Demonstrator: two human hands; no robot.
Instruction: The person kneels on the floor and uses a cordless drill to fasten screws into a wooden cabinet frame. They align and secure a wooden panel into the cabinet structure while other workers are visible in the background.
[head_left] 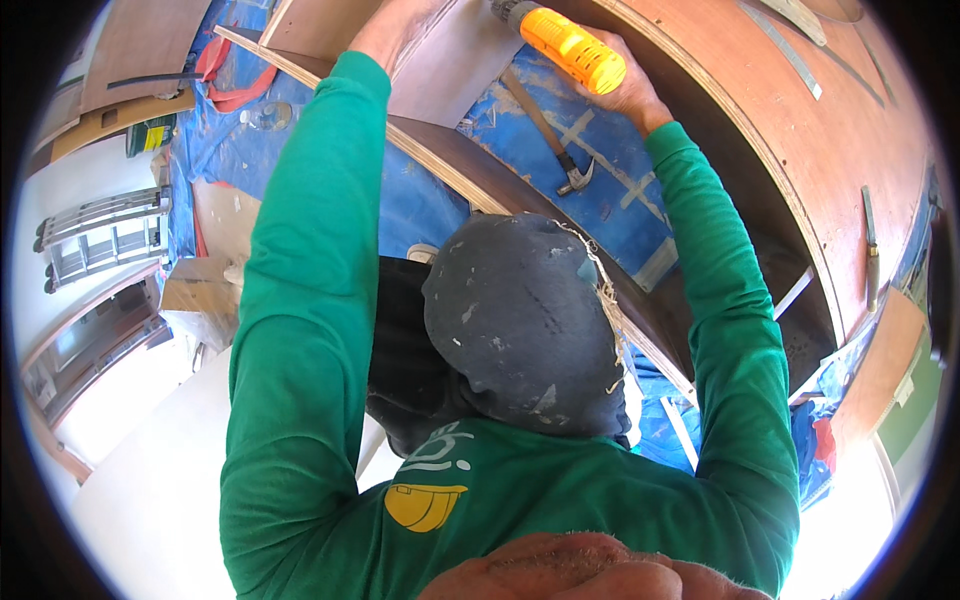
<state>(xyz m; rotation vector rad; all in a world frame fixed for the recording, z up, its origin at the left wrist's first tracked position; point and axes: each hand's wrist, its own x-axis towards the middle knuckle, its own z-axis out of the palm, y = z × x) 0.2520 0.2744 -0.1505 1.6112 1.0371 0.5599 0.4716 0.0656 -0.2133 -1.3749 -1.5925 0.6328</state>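
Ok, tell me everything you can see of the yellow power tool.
The yellow power tool looks like a drill or driver: a ribbed yellow plastic body with a dark grey front end cut off by the picture's top edge. It lies tilted, nose up-left, gripped by the right hand against the brown plywood panel.

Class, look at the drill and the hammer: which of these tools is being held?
The yellow power drill, gripped in the right hand at the top; the claw hammer lies loose on the blue tarp, touched by no hand.
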